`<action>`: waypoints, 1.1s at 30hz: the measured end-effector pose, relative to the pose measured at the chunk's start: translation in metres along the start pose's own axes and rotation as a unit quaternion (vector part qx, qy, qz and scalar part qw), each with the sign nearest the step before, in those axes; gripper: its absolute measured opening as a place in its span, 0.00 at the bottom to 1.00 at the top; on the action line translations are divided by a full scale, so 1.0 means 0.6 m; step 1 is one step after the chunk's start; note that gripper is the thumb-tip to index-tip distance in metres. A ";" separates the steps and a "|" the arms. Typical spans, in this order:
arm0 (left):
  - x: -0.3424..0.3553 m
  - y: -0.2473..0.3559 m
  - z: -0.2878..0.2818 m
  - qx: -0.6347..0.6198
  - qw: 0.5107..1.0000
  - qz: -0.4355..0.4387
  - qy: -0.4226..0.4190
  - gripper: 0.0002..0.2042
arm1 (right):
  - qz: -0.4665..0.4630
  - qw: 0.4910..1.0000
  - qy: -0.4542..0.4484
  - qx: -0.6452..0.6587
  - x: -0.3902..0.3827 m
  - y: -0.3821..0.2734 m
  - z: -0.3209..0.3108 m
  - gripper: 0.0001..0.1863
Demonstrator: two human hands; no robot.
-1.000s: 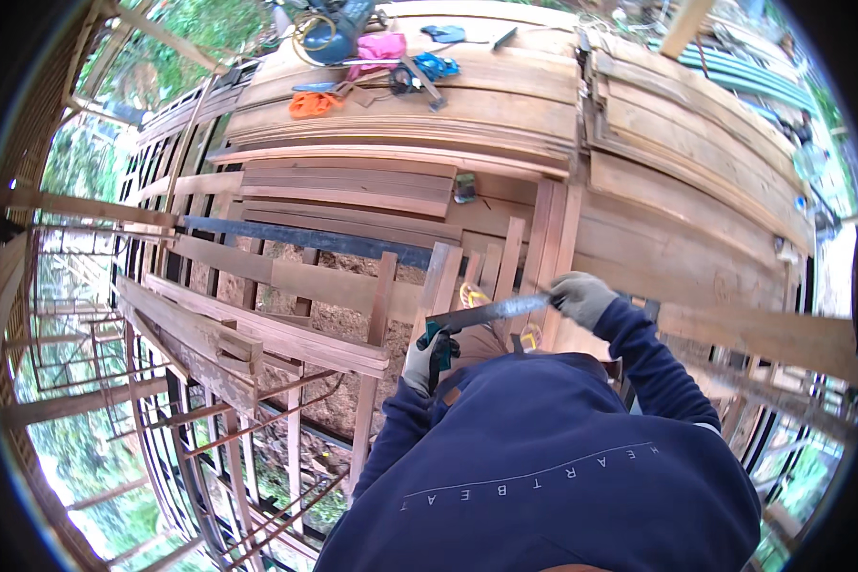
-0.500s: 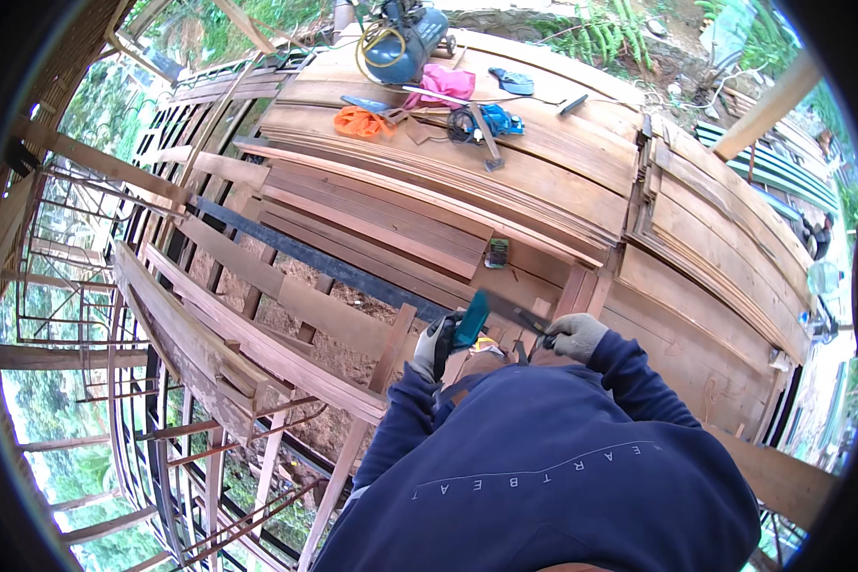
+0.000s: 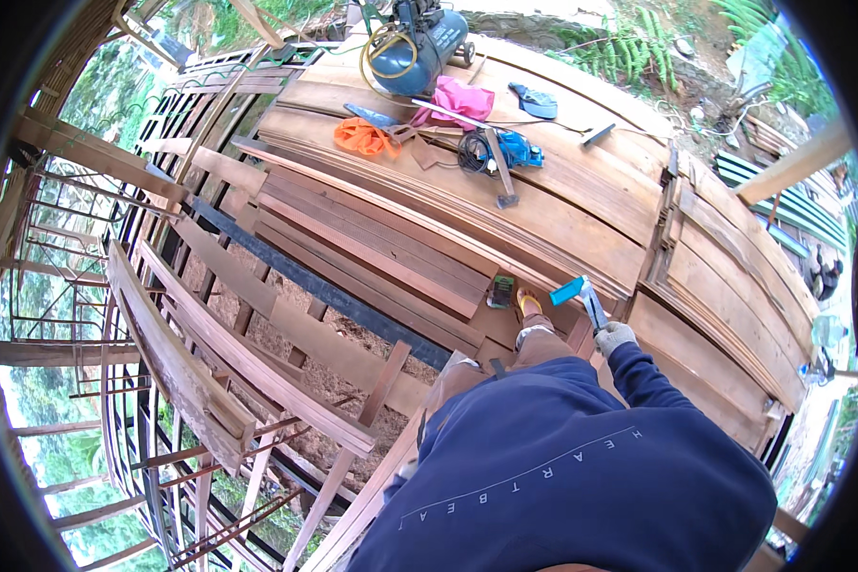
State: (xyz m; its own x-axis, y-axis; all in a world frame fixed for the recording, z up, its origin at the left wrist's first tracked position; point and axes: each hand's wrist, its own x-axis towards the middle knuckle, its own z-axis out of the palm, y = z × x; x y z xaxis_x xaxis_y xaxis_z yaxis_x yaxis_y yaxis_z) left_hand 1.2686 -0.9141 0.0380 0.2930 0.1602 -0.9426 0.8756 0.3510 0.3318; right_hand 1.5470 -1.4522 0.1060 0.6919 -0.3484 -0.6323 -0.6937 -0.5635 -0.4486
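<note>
My right hand [image 3: 615, 336], in a pale grey glove, is closed on a tool with a metal blade [image 3: 591, 300] and a teal end [image 3: 566, 290], held out to the right of my legs over the boards. Just left of the tool my foot in a yellow sandal [image 3: 529, 303] stands beside a small green box [image 3: 500, 291]. My left hand is hidden at the left side of my dark blue sweatshirt; I cannot make out its fingers.
Stacked planks [image 3: 582, 229] carry a compressor [image 3: 405, 62], pink cloth [image 3: 462, 100], orange cloth [image 3: 362, 136], a blue power tool [image 3: 515, 153] and a hammer [image 3: 503, 176]. An open framework with loose boards [image 3: 181, 353] lies left, over bare ground. A timber post [image 3: 801, 162] leans at right.
My right hand has carried the tool out to the right, away from my left hand, which has dropped from sight. The view has turned, and my foot now shows by the green box.
</note>
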 end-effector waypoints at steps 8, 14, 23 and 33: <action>0.081 0.006 0.186 -0.041 0.996 -0.014 0.079 0.15 | -0.031 0.999 0.028 0.001 0.471 -0.034 0.106 0.15; 0.059 0.110 0.235 0.003 0.992 -0.041 0.116 0.14 | -0.074 0.995 0.064 0.032 0.751 -0.068 0.153 0.17; 0.099 0.198 0.287 0.036 0.983 -0.090 0.156 0.13 | 0.002 0.993 0.108 0.058 0.888 -0.115 0.183 0.13; 0.167 0.239 0.306 0.037 0.982 -0.112 0.147 0.12 | -0.042 0.981 0.170 -0.088 0.929 -0.088 0.123 0.12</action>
State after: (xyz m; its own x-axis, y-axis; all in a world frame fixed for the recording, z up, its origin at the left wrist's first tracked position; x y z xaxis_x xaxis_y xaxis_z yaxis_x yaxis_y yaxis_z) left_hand 1.4940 -1.0174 -0.0160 -0.0243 0.3502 -0.9363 0.9340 0.3418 0.1037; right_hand 1.9546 -1.5611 -0.2692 0.7923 -0.5087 -0.3369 -0.6073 -0.7103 -0.3557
